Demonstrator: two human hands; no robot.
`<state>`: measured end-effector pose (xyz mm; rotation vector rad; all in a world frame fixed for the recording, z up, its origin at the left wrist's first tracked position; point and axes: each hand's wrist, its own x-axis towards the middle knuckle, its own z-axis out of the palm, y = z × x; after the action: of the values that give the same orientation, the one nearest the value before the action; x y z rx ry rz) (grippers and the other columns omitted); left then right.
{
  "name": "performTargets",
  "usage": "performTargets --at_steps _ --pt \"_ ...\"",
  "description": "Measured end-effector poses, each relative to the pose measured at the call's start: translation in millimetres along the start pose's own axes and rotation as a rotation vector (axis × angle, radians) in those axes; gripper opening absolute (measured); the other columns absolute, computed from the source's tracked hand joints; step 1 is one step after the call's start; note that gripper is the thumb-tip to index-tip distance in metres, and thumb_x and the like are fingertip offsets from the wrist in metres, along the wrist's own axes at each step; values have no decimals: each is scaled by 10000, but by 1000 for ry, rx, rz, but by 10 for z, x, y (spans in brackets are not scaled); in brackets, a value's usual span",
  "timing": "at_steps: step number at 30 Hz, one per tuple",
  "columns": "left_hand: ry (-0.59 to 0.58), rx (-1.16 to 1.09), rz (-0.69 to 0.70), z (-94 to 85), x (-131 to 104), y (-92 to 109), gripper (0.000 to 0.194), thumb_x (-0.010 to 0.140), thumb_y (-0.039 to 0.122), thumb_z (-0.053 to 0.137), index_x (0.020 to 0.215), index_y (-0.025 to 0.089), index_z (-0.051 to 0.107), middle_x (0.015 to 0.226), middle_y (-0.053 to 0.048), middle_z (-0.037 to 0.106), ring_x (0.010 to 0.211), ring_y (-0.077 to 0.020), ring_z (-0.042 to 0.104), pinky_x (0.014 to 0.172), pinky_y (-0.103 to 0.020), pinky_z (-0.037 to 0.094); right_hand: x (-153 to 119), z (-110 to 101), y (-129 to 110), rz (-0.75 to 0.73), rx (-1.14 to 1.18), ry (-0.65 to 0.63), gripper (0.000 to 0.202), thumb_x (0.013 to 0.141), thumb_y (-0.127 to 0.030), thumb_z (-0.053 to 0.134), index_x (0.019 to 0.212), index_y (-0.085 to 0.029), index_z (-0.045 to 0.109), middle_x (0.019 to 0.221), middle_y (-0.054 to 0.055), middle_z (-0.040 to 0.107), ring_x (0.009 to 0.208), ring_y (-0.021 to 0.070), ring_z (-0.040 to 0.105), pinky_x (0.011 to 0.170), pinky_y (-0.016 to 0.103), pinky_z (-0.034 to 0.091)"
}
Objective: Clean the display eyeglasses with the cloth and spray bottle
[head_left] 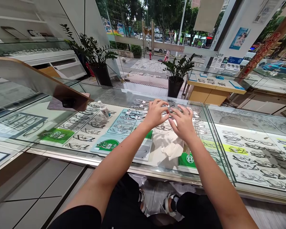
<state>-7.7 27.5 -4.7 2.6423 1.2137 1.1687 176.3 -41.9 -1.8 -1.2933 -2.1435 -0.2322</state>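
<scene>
My left hand (156, 113) and my right hand (182, 123) are raised close together over the glass counter (162, 168), fingers curled toward each other. Between the fingertips shows a thin dark part of a pair of eyeglasses (172, 106); most of it is hidden by the fingers. Below my right hand a crumpled beige cloth (173, 149) lies on the glass, partly over a green card (187, 160). Left of my hands, another pair of dark-framed eyeglasses (135, 114) rests on a light blue tray mat (112, 128). A white spray bottle (104, 109) stands beyond the mat's left corner.
Rows of eyeglasses (252, 152) fill the display case under the glass. A wooden-edged mirror or board (38, 79) leans in from the left. Potted plants (102, 74) stand behind the counter, before a glass shopfront. A side table (209, 90) is at the back right.
</scene>
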Motion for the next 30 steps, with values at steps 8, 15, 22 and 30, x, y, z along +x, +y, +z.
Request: performTargets --at_steps 8,15,22,30 --pt "197 -516 -290 137 14 119 54 856 204 714 811 232 718 1166 -50 743 1187 -251 654 1115 -450 428 4 123 66 355 460 207 292 968 -471 663 818 -220 663 772 9 653 703 184 570 712 344 433" --pt "142 -660 -314 172 0 140 30 809 216 756 821 225 731 1166 -57 750 1184 -259 658 1093 -447 445 13 192 111 368 597 248 180 947 -351 648 830 -217 673 766 -2 623 698 166 549 676 307 413" --pt "35 -872 -403 222 11 94 159 791 347 818 769 198 766 1174 -100 733 1176 -288 646 1010 -438 456 24 128 130 344 560 239 164 904 -274 639 753 -212 619 724 -17 581 693 155 525 696 310 394" --pt "35 -1025 -455 277 21 59 265 718 439 887 771 196 794 1127 -94 742 1172 -282 646 989 -396 481 50 91 224 401 687 266 168 860 -323 666 735 -214 643 723 -10 613 696 165 525 713 320 429"
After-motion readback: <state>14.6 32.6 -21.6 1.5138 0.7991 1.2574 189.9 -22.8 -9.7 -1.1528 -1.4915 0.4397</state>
